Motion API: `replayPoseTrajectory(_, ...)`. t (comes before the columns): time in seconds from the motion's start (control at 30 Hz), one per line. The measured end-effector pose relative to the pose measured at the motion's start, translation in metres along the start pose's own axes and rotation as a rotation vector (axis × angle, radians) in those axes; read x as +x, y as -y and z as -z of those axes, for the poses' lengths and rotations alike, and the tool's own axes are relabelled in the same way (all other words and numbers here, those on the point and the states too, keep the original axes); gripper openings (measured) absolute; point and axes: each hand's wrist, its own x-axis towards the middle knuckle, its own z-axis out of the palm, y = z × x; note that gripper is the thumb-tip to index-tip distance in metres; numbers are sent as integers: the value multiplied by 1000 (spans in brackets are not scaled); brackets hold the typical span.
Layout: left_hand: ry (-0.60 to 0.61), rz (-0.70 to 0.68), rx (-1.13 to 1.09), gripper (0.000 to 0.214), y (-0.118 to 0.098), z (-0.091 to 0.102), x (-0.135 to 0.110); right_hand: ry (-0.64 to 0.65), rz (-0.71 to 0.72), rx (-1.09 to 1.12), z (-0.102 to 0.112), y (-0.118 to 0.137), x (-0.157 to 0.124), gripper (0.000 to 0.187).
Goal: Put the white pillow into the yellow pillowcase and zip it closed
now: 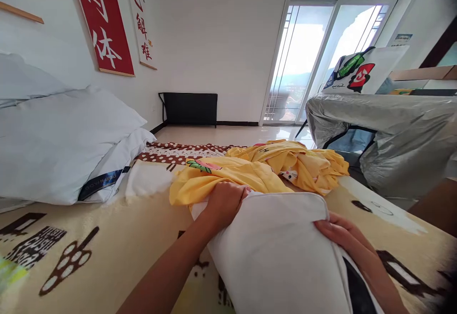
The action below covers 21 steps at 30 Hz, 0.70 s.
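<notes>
A white pillow lies in front of me, its piped end pointing away. My left hand is closed in a fist at the pillow's far left corner, where yellow fabric also meets it; whether the fabric is within the grip is hidden. My right hand grips the pillow's right edge near the other corner, thumb on top and fingers partly hidden beneath. Just beyond the pillow's end spreads a yellow pillowcase with a pink and green print. More crumpled yellow cloth, printed with a small white animal face, is bunched behind it.
Under everything lies a beige patterned blanket with a brown dotted border. White pillows are stacked at left. A silver-covered table carrying a white printed bag stands at right. A black folded panel leans against the wall.
</notes>
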Motion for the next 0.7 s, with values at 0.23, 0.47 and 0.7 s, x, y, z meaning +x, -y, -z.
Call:
replayPoseTrajectory(0.23,44,-48,50,23,1,-48,8,64,-223,72,6,1,39,32)
replayPoseTrajectory(0.47,-27,72,-102,26,0,-44,-15,325,42,-171,-13,-24,73,44)
replayPoseTrajectory(0.7,50,-90,-67,25,23,2,-24,340,309,-448,-17,-24,78,45)
